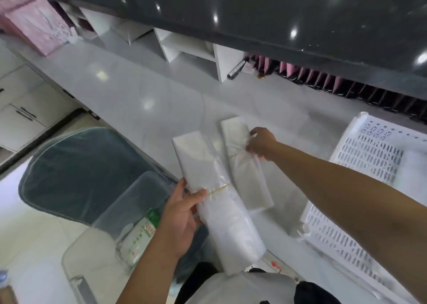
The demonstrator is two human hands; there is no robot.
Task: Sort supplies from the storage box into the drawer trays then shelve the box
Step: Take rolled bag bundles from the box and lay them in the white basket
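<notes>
My left hand (182, 213) grips a long bundle of clear plastic bags (215, 199) bound by a yellow rubber band, held tilted above the counter's near edge. My right hand (261, 145) holds a second banded bundle of bags (242, 162) that lies on the grey counter (138, 91), just right of the first. A clear plastic storage box (111, 234) sits low on the left on a chair, with a green-labelled bottle (141, 232) inside. A white perforated tray (360, 188) lies on the counter at the right.
A dark-cushioned chair (76, 169) stands left of the counter. White cubby shelves (191, 49) and a row of pink and dark packets (323, 79) line the counter's back under a dark ledge. A pink gift bag (39, 24) stands far left. White floor cabinets (23, 109) lie beyond.
</notes>
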